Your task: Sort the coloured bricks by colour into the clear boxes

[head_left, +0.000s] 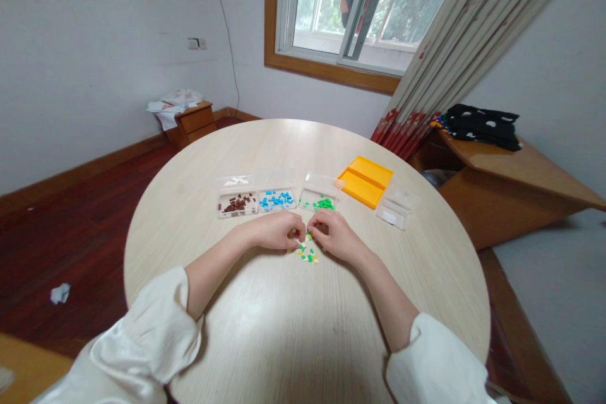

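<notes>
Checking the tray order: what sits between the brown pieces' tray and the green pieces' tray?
Head view: the tray of blue pieces stands between the tray of brown pieces and the tray of green pieces.

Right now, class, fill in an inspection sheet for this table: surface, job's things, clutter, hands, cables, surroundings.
Surface: round pale wooden table.
Job's things: loose pile of small yellow, green and white pieces; behind it clear boxes of brown pieces, blue pieces, green pieces.
Clutter: orange tray, clear box holding one white piece.
Hands: left hand and right hand curled over the pile; grip hidden.
Cables: thin wire down the wall.
Surroundings: window, curtain, crumpled paper on floor.
</notes>
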The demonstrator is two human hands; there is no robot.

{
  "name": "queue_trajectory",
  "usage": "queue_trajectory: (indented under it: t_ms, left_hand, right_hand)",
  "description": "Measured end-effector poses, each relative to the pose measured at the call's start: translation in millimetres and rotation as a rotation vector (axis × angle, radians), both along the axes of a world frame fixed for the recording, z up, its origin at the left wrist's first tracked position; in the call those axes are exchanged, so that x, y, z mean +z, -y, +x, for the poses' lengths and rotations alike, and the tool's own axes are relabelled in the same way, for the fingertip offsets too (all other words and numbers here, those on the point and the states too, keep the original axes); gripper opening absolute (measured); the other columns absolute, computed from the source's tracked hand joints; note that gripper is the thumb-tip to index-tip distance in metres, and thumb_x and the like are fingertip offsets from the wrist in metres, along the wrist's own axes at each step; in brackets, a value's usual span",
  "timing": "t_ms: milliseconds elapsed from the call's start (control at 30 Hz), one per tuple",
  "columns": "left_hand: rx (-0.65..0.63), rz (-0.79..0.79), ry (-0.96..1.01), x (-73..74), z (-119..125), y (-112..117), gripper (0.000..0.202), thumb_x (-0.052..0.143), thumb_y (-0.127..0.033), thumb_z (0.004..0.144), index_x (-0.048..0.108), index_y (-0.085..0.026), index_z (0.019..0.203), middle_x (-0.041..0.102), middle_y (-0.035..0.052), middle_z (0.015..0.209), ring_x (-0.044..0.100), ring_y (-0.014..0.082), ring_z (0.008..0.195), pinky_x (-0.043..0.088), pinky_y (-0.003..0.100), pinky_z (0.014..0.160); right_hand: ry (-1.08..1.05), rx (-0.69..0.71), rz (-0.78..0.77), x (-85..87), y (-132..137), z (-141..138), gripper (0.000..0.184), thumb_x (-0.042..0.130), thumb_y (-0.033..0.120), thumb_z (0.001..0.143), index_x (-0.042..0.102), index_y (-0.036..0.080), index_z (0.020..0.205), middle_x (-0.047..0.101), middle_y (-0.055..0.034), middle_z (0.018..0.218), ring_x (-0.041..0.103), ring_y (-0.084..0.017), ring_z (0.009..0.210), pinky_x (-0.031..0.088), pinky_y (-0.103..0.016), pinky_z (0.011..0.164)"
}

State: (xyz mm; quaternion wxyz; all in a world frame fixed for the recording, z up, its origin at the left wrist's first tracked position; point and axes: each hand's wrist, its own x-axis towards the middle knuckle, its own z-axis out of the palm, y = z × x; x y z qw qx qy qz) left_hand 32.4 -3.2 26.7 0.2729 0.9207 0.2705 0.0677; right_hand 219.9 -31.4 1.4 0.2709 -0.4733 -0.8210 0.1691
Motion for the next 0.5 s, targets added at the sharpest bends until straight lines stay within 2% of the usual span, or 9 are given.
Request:
queue_trajectory:
  t_ms: [133, 267, 400, 500]
  left_hand:
    - [0.001, 0.003, 0.012, 0.2, -0.8, 0.8, 0.015, 0.061, -0.014, 0.068, 0.067, -0.015, 0.082, 0.061, 0.0009, 0.075, 0.053, 0.0119, 0.066, 0.039, 0.021, 0.062]
    - [0.002, 0.010, 0.002, 1.2, 0.2, 1.8, 0.017, 0.062, -0.015, 0.067, 0.067, -0.016, 0.083, 0.061, 0.0012, 0.076, 0.054, 0.0127, 0.068, 0.040, 0.021, 0.063]
    - [0.003, -0.012, -0.010, 1.8, 2.2, 2.8, 0.018, 0.061, -0.012, 0.067, 0.068, -0.015, 0.083, 0.062, 0.0014, 0.076, 0.054, 0.0122, 0.067, 0.040, 0.021, 0.063]
    - [-0.006, -0.018, -0.012, 1.3, 3.1, 2.9, 0.016, 0.059, -0.012, 0.068, 0.067, -0.014, 0.081, 0.062, 0.0018, 0.075, 0.053, 0.0117, 0.066, 0.040, 0.021, 0.062]
  right_hand:
    - [0.033, 0.029, -0.016, 2.5, 3.5, -1.2, 0.005, 0.062, 0.014, 0.074, 0.064, 0.018, 0.073, 0.058, -0.0006, 0.070, 0.051, -0.015, 0.072, 0.037, -0.030, 0.073]
    - [0.049, 0.039, -0.019, 4.1, 5.2, -2.9, 0.009, 0.059, 0.009, 0.072, 0.063, 0.017, 0.070, 0.058, -0.0004, 0.069, 0.051, -0.014, 0.070, 0.037, -0.028, 0.071]
    - [0.048, 0.032, -0.038, 5.2, 5.1, -3.9, 0.011, 0.056, 0.010, 0.076, 0.060, 0.017, 0.069, 0.059, -0.0017, 0.070, 0.051, -0.015, 0.072, 0.037, -0.028, 0.071]
    - [0.014, -0.025, -0.017, 5.3, 3.6, -3.7, 0.010, 0.054, 0.015, 0.079, 0.058, 0.017, 0.071, 0.060, -0.0028, 0.074, 0.053, -0.016, 0.075, 0.038, -0.029, 0.072]
